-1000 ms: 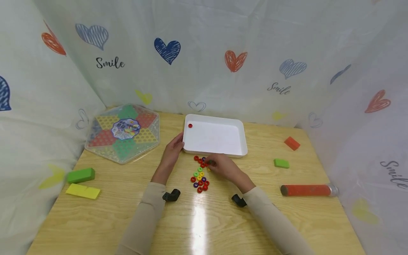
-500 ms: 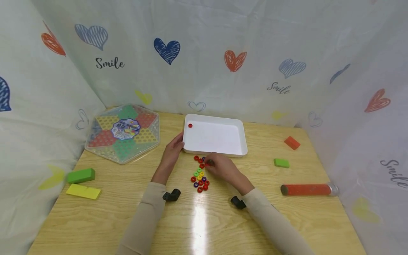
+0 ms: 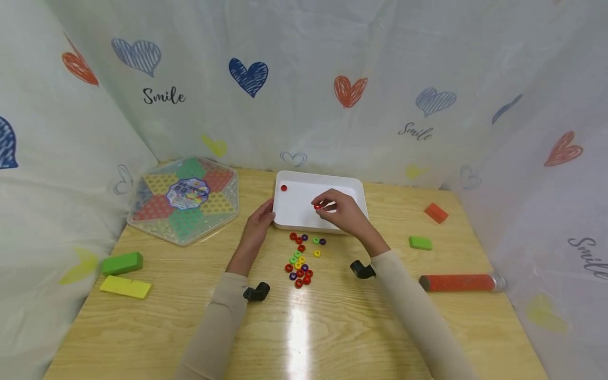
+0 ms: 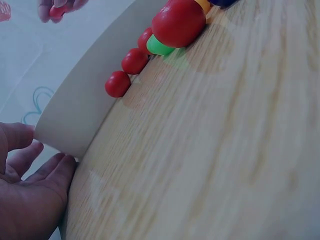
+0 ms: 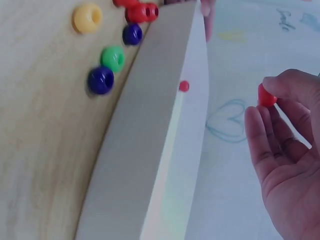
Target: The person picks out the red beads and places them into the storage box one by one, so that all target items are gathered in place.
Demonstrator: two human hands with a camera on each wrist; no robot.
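A red pony bead point(image 5: 267, 96) is pinched between the thumb and fingertips of my right hand point(image 3: 342, 211), raised over the white tray point(image 3: 294, 208). My left hand point(image 3: 256, 227) grips the tray at its near left corner; in the left wrist view, the thumb point(image 4: 19, 136) lies at the rim and the other fingers sit lower at the wall. Another red bead point(image 3: 284, 188) lies inside the tray, toward its far left corner. Loose red, green, yellow and dark blue beads point(image 3: 299, 265) are scattered on the table in front of the tray.
A hexagonal Chinese checkers box point(image 3: 185, 200) lies at the left, behind a green block point(image 3: 122, 263) and a yellow block point(image 3: 125, 286). On the right are an orange block point(image 3: 436, 212), a small green block point(image 3: 420, 243) and a red cylinder point(image 3: 458, 282). Printed curtains surround the table.
My right hand has gone from the bead pile up and forward over the tray, carrying a red bead. Green, blue and yellow beads it covered now show. My left hand stays at the tray.
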